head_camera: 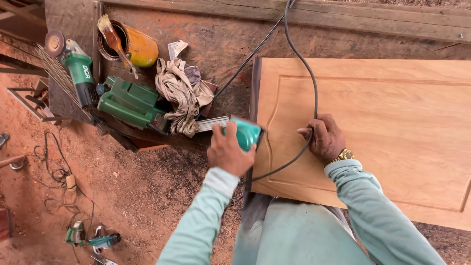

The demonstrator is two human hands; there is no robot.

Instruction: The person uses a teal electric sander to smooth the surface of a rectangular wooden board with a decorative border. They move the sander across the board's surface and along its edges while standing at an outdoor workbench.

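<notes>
Woodworker's hands work at the left edge of a pale wooden door panel (pixel 382 132), which lies flat on a dusty tabletop (pixel 221 44) and runs out of frame to the right. The left hand (pixel 228 151) is clenched around a teal power sander (pixel 245 133), pressed against the panel's left edge. The right hand (pixel 325 138) rests on the panel just right of the sander, fingers closed on the black power cord (pixel 314 93), which loops up over the panel's top edge. Right of the hands, the panel's face lies bare. Left of the panel, the tabletop is crowded: crumpled rags (pixel 182 93), a green power tool (pixel 130 103), a green angle grinder (pixel 78 68) and a yellow can (pixel 135 46) holding a paintbrush (pixel 114 41). Below the panel's left edge, sawdust covers the floor (pixel 147 196), where more small tools (pixel 93 238) and loose cable lie.
</notes>
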